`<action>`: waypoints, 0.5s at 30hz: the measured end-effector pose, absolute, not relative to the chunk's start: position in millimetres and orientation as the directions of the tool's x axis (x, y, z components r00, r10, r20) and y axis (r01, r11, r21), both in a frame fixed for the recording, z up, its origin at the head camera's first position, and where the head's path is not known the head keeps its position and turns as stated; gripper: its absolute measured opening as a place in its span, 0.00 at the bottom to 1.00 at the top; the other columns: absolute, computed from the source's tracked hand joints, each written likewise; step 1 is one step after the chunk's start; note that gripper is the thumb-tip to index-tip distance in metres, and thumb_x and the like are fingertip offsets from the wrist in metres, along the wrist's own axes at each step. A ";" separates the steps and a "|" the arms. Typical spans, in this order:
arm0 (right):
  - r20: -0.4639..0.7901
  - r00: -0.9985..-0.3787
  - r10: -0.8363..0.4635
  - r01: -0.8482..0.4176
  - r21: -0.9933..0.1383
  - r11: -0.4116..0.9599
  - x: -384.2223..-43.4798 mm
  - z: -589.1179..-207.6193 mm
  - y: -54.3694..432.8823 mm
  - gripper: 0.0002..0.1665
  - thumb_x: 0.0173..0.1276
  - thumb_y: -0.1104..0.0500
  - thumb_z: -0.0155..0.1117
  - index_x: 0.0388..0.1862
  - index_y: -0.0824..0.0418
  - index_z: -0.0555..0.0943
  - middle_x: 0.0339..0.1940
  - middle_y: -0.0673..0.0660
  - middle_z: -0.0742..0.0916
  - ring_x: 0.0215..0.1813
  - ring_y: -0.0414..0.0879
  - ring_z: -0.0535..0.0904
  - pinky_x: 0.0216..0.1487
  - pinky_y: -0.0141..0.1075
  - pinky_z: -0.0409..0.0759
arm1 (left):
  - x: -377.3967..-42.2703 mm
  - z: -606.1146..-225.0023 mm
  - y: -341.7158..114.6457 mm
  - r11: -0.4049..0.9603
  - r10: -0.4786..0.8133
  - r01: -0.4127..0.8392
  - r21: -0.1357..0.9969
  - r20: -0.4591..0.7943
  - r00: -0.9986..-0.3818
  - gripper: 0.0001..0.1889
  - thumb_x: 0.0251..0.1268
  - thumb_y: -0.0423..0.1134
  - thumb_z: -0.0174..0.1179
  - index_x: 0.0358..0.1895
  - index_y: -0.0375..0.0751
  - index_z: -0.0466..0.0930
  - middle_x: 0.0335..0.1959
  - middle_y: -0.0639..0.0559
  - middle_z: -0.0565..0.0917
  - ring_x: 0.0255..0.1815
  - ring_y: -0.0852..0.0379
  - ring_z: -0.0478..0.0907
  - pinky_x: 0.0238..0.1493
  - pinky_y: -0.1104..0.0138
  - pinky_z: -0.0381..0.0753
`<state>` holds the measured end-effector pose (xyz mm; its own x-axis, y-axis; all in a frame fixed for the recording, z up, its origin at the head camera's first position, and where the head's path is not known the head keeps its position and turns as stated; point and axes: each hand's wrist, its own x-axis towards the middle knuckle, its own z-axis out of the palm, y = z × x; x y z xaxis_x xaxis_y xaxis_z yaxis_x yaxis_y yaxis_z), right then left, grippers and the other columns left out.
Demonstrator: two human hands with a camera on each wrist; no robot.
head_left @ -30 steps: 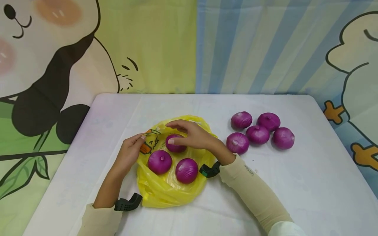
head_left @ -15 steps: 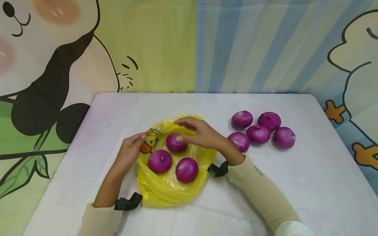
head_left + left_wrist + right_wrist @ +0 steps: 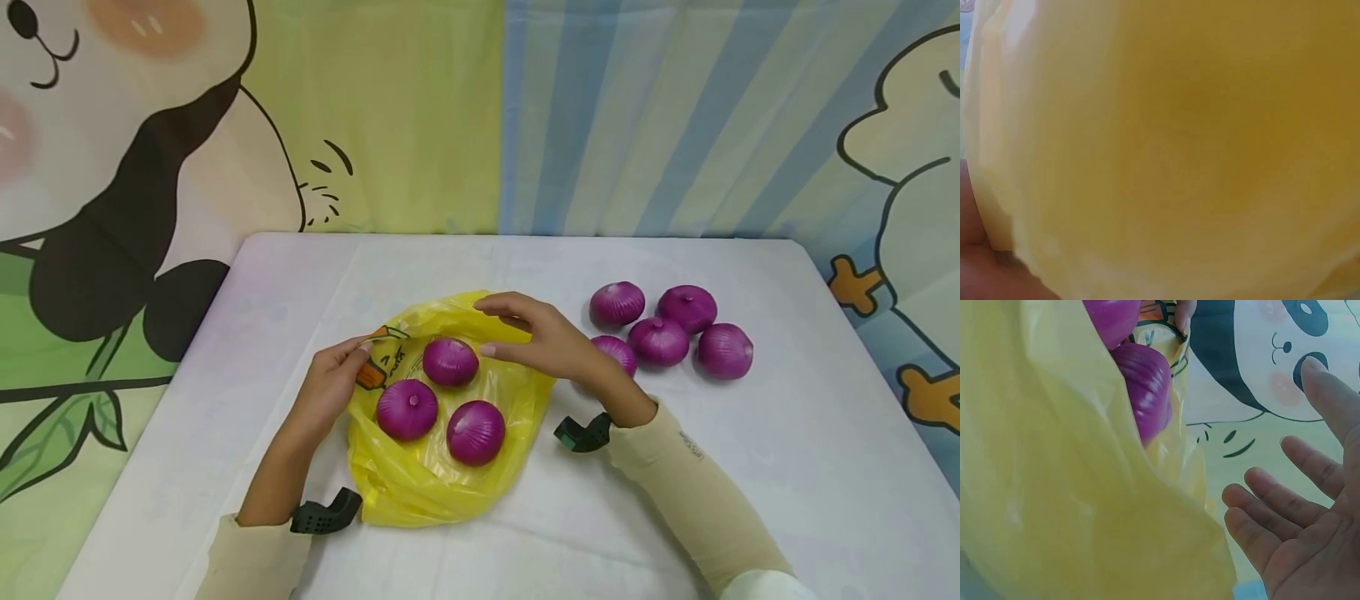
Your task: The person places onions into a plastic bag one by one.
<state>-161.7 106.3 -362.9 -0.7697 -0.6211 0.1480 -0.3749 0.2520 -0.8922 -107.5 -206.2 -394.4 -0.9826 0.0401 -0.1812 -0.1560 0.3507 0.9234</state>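
A yellow plastic bag lies with its mouth spread, three purple onions visible inside: a back onion, a left onion and a front onion. At the bag's left rim my left hand pinches the plastic between thumb and fingers. In the left wrist view the bag fills almost everything. My right hand hovers over the bag's right rim, holding nothing, thumb apart from the fingers. The right wrist view shows that right hand with spread fingers beside the bag's wall.
Several more purple onions sit grouped on the white table to the right; one is partly hidden behind my right wrist. Behind the table hangs a cartoon-printed cloth.
My right hand has drawn back to the right, away from the back onion in the bag, which is now fully uncovered. My left hand keeps its grip on the rim.
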 end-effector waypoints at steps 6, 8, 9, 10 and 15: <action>0.157 -0.779 -0.608 -0.362 -0.903 0.231 -159.6 -363.5 117.8 0.31 0.65 0.61 0.69 0.66 0.63 0.72 0.65 0.55 0.75 0.66 0.47 0.70 0.67 0.40 0.65 | -107.5 -393.0 -205.8 0.343 0.045 -0.153 0.927 -0.179 -0.983 0.25 0.79 0.49 0.43 0.65 0.35 0.73 0.53 0.37 0.79 0.50 0.52 0.74 0.47 0.74 0.73; 0.155 -0.780 -0.606 -0.358 -0.906 0.228 -159.1 -363.6 120.5 0.31 0.65 0.61 0.69 0.66 0.64 0.72 0.65 0.56 0.75 0.66 0.47 0.70 0.68 0.40 0.65 | -107.4 -392.7 -205.8 0.340 0.045 -0.155 0.928 -0.180 -0.983 0.25 0.79 0.49 0.43 0.65 0.35 0.73 0.53 0.37 0.79 0.50 0.52 0.74 0.48 0.75 0.73; 0.153 -0.780 -0.607 -0.354 -0.907 0.226 -158.8 -363.4 121.6 0.31 0.65 0.61 0.69 0.66 0.64 0.72 0.65 0.56 0.75 0.66 0.47 0.70 0.67 0.39 0.65 | -107.3 -392.6 -205.9 0.339 0.045 -0.156 0.928 -0.181 -0.982 0.25 0.79 0.49 0.43 0.65 0.35 0.73 0.53 0.37 0.79 0.50 0.52 0.74 0.48 0.75 0.73; 0.148 -0.781 -0.607 -0.347 -0.910 0.225 -158.5 -363.2 122.9 0.31 0.66 0.60 0.69 0.67 0.63 0.72 0.65 0.56 0.75 0.66 0.46 0.70 0.67 0.39 0.65 | -107.1 -392.4 -205.9 0.339 0.044 -0.156 0.928 -0.181 -0.982 0.25 0.79 0.49 0.43 0.65 0.35 0.73 0.53 0.37 0.79 0.50 0.52 0.74 0.49 0.75 0.73; 0.147 -0.780 -0.608 -0.301 -0.940 0.159 -157.4 -362.3 132.2 0.30 0.66 0.65 0.67 0.66 0.66 0.71 0.66 0.59 0.75 0.67 0.48 0.70 0.66 0.39 0.66 | -106.3 -392.1 -206.1 0.343 0.047 -0.151 0.927 -0.178 -0.983 0.25 0.79 0.49 0.43 0.65 0.35 0.73 0.54 0.38 0.79 0.51 0.52 0.73 0.48 0.74 0.73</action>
<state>-157.4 132.2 -362.3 -0.7799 -0.6084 0.1470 -0.3012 0.1589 -0.9402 -106.3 -206.1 -392.1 -0.9830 0.0467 -0.1777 -0.1514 0.3428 0.9271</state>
